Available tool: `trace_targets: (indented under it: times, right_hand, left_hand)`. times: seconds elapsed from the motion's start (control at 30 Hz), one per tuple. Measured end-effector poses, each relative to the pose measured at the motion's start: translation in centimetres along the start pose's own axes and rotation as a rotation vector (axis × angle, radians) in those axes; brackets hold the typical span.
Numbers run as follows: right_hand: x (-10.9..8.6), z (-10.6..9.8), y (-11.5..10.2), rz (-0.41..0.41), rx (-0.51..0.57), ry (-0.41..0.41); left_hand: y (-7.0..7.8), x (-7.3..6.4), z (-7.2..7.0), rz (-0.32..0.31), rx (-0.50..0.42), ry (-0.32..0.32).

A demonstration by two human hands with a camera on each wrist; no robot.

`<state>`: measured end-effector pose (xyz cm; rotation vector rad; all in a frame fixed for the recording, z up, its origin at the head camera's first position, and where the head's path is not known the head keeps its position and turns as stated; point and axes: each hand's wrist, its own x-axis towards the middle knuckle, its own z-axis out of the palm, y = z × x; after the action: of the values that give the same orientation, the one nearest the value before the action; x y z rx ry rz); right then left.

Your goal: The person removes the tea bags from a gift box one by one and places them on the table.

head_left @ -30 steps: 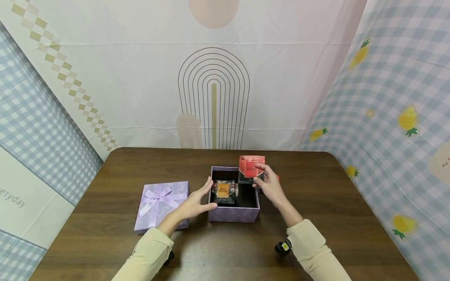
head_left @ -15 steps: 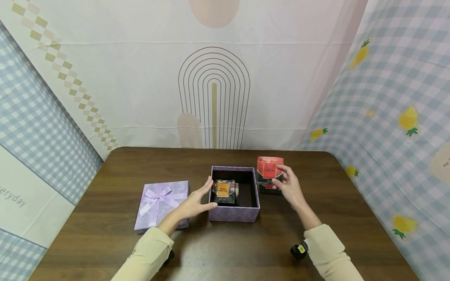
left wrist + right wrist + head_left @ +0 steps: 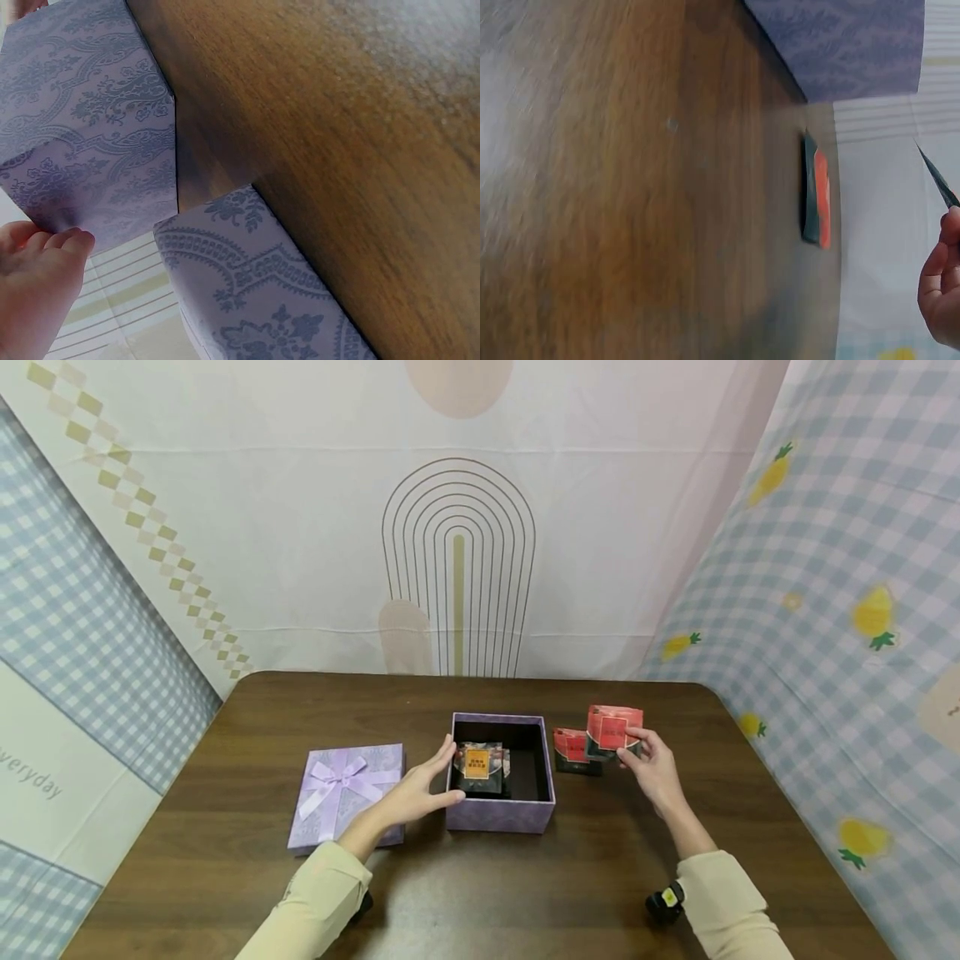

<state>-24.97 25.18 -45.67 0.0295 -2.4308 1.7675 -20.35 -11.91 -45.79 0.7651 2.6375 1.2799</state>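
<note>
Left sleeve [image 3: 300, 914]: pale cream cloth is covering the forearm, left of the purple box [image 3: 498, 816] and nearer the wearer.
Left cuff [image 3: 341, 867]: a broad band is wrapping the sleeve's end.
Left wrist device [image 3: 365, 906]: black casing is peeking out beneath the cloth.
Right sleeve [image 3: 727, 902]: matching cream fabric is creasing softly, right of the purple box.
Right wrist device [image 3: 660, 907]: a small black unit is showing a yellow-green patch [image 3: 670, 897].

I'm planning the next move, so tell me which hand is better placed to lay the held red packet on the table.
Likely the right hand: it pinches the held red packet over the table, right of the purple box. The left hand touches the box's left side.
</note>
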Motion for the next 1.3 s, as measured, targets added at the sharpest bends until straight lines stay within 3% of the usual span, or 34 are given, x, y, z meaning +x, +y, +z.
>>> trace_targets:
  times: [0.17,0.43,0.97,1.07,1.3]
  right_hand:
    - [0.0,-1.1,0.7,-0.004,-0.063,0.016]
    - [0.1,-1.6,2.0,0.006,-0.012,0.031]
    - [1.1,-3.6,4.8,0.110,-0.079,0.036]
    - [1.4,-3.7,5.2,0.109,-0.136,-0.005]
    - [2.3,-3.2,5.8,0.066,-0.379,-0.065]
  left_hand:
    - [0.0,0.0,0.0,0.003,-0.002,-0.001]
    - [0.1,0.0,0.0,-0.007,0.000,0.002]
    - [-0.1,0.1,0.0,0.000,0.003,0.007]
    - [-0.1,0.1,0.0,0.011,0.001,0.013]
    - [0.0,0.1,0.0,0.021,-0.009,0.002]
